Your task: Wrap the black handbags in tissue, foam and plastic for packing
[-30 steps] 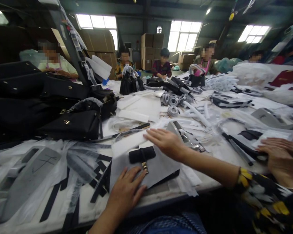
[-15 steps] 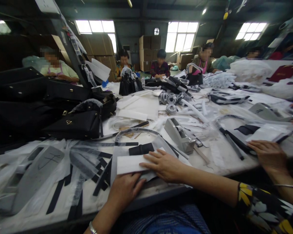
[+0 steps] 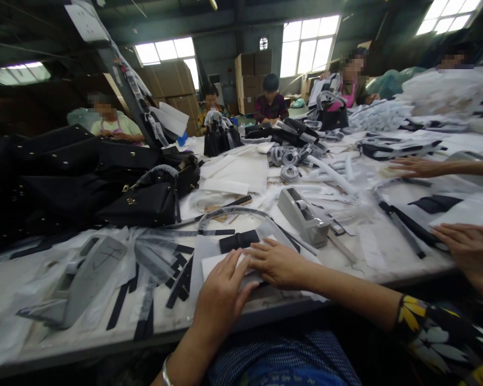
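Observation:
My left hand (image 3: 221, 292), a silver bangle at its wrist, lies with fingers stretched out over a folded white foam sheet (image 3: 210, 265). Beside it my right hand (image 3: 279, 264) rests flat on the same sheet, its fingertips close to those of the left. Beneath the sheet is translucent wrapping (image 3: 201, 244) at the table's front edge. A black strip (image 3: 238, 241) shows just beyond my fingers, and a plastic-wrapped handle (image 3: 233, 210) arches behind it. My hands hide much of the sheet.
Grey tape dispensers stand at right (image 3: 301, 217) and left (image 3: 96, 273). Black bags (image 3: 140, 206) pile up at left; black strips (image 3: 118, 305) lie nearby. A co-worker's hand (image 3: 467, 246) works at right on another wrapped piece. More people sit across the table.
My left hand has moved from the sheet's near edge up onto its top. My right hand stays on the sheet. At right, another person's arm has reached in over the table.

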The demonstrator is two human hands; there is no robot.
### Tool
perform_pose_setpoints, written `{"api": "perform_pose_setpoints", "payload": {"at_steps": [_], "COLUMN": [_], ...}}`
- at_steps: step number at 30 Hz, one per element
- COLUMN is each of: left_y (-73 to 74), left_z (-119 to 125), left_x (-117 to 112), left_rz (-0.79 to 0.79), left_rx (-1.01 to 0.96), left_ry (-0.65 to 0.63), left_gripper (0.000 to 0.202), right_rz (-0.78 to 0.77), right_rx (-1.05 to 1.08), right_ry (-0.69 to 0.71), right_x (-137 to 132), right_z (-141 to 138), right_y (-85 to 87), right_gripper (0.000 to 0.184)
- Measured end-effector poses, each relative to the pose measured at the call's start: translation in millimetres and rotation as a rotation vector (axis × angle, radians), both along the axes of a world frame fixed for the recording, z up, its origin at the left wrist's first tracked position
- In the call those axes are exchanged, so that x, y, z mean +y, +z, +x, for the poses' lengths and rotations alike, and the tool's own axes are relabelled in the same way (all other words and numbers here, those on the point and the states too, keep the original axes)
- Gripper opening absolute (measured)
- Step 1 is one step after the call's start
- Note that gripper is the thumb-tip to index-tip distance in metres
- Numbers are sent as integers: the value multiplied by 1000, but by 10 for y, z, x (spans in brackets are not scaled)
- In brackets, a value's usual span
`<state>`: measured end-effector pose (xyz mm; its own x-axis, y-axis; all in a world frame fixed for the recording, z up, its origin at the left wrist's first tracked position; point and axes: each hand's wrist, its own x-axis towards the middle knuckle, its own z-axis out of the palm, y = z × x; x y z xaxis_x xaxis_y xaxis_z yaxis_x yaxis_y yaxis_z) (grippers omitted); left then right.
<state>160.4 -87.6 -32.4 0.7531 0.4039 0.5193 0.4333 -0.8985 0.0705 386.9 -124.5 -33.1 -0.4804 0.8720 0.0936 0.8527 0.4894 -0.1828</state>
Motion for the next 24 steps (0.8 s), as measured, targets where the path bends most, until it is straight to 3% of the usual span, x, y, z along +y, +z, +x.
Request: {"api": "perform_pose_setpoints", "payload": {"at_steps": [3,6,9,11,13,15,17,20,24], "left_y": [-191,-460,-602,-612,-594,-579,-575,-567,-533], "left_z": [129,150,108,90,88,94,98,97,93], "left_x": [107,146,132,128,138,156,173,183,180], "left_rz": [-51,-37,-18,-11,-9,-15,-27,-36,-17], "left_rx": [129,185,187,190,187,177,169,166,143], "left_ry": [-33,-28,-6,-7,-13,-20,-24,-41,-52], "left_gripper": [67,74,69,68,67,65,63,62,61], "right_rz": [52,191,305,167,-152,-472,-639,-670,-532], "right_rx": [44,209,531,761,1026,1330,1605,1855,1916], "right_ry": [27,59,-143,-420,-659,-771,-772,-684,-700], "right_x": [-2,-196,-569,-800,-940,-984,-976,-954,-928], "right_z": [38,27,-94,-202,-283,-320,-329,-366,-545], "right_y": [-42,-41,-44,-78,-146,-226,-281,-269,-192], "right_gripper": [47,35,26,20,16,17,24,25,16]}}
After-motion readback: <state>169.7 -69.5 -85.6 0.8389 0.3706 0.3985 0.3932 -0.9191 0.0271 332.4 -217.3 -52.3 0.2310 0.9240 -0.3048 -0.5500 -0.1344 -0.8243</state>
